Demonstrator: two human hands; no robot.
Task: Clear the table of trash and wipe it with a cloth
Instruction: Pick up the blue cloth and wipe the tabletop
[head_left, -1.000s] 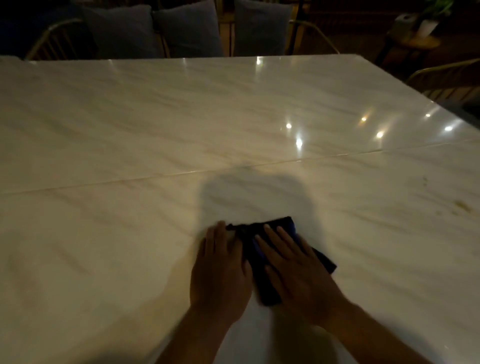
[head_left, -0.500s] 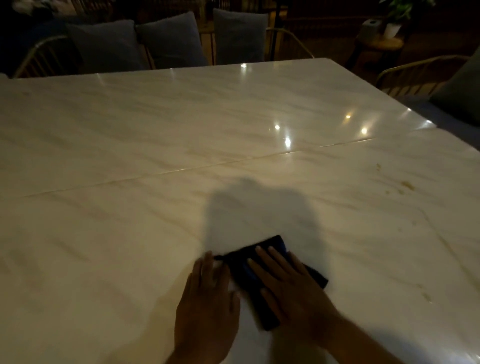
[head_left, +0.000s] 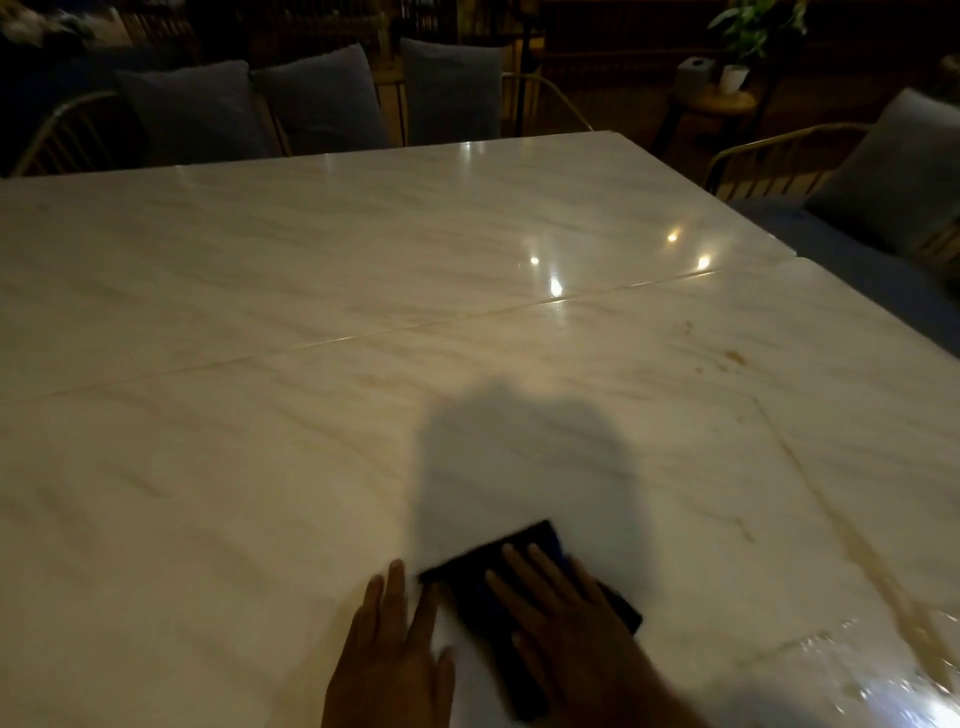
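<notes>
Left hand (head_left: 389, 660) lies flat on the pale marble counter (head_left: 260, 467), fingers spread, grasping nothing, its fingertips just beside the cloth's edge. Next along, the dark blue cloth (head_left: 483, 597) sits folded on the counter's near edge. Right hand (head_left: 571, 629) presses down on top of it, palm flat, fingers stretched out. Further right, brownish stains (head_left: 735, 357) and a wet sheen (head_left: 883, 670).

The glossy cream marble table (head_left: 311, 270) is showing faint beige veining and brownish stains toward three o'clock. The folded dark blue cloth (head_left: 540, 540) is lying at six o'clock; grey-blue cushions (head_left: 317, 98) are lining twelve o'clock.
</notes>
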